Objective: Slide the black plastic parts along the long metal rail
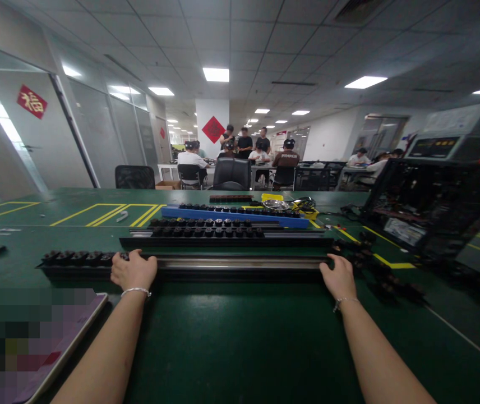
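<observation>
A long black rail [240,269] with a shiny metal channel lies crosswise on the green table in front of me. Small black round-topped parts [75,258] sit in a row along its left portion. My left hand [134,269] is curled over the rail at the right end of that row, its fingertips hidden among the parts. With thumb and fingers, my right hand [339,275] grips the rail's right end. Behind it lies a second black rail [299,241] that carries several similar parts, and farther back a blue rail [240,215] with another row.
Loose black parts [391,283] are scattered right of the rail. An opened computer case [416,207] stands at the right. A purple-faced tray-like object [65,348], partly blurred out, lies at the lower left. Yellow containers [272,197] and cables lie behind. People sit at far tables.
</observation>
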A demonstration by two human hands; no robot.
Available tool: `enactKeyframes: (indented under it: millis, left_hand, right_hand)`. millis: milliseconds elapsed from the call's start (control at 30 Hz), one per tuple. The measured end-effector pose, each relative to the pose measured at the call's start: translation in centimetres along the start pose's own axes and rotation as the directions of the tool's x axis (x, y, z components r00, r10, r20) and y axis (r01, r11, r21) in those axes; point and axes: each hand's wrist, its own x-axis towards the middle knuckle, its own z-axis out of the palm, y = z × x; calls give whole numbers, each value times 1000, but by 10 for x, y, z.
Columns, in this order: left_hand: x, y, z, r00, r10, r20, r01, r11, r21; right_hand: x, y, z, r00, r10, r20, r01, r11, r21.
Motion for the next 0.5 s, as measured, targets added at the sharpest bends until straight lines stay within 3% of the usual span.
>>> enactKeyframes:
  millis: [267, 500]
  left_hand:
    - [-3, 4, -6, 1000, -5, 16, 5, 999, -38]
    - [-1, 1, -5, 1000, -8, 16, 9, 998, -64]
  right_hand:
    - [5, 3, -9, 998, 51, 37, -55, 993, 107]
    - [19, 28, -8, 962, 272, 27, -270, 934, 234]
